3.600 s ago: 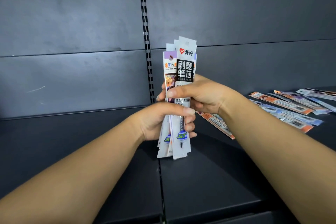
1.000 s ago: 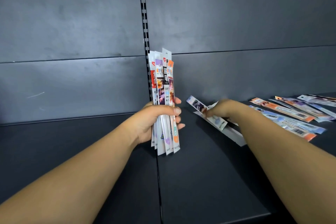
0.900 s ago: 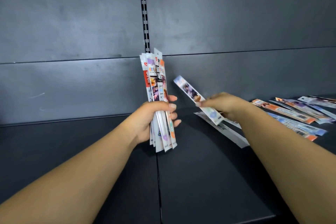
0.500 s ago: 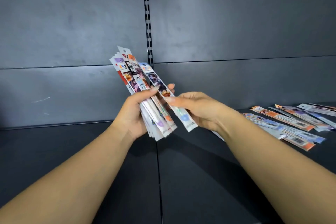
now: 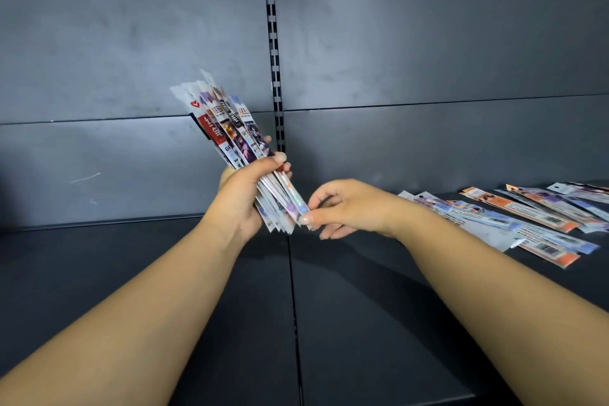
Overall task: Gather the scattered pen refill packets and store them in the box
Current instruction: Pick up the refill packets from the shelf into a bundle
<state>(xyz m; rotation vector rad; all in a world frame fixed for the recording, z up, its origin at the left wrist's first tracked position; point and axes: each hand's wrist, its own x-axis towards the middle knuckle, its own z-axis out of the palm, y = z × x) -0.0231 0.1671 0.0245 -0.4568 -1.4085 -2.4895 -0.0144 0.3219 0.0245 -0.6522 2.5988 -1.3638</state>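
Note:
My left hand (image 5: 244,198) grips a fanned bundle of pen refill packets (image 5: 230,135) above the dark shelf, their tops tilted up and to the left. My right hand (image 5: 349,208) is at the bundle's lower end, with thumb and curled fingers pinching the tips of the packets there. Several more packets (image 5: 514,221) lie scattered flat on the shelf to the right, past my right forearm. No box is in view.
The dark shelf board (image 5: 362,323) runs under both arms, with a seam down its middle. A dark back panel with a slotted vertical rail (image 5: 273,43) rises behind the hands.
My right hand lifted one packet off the shelf, carried it left and added it to the bundle. It now sits at the bundle's lower end; the bundle tilted further left.

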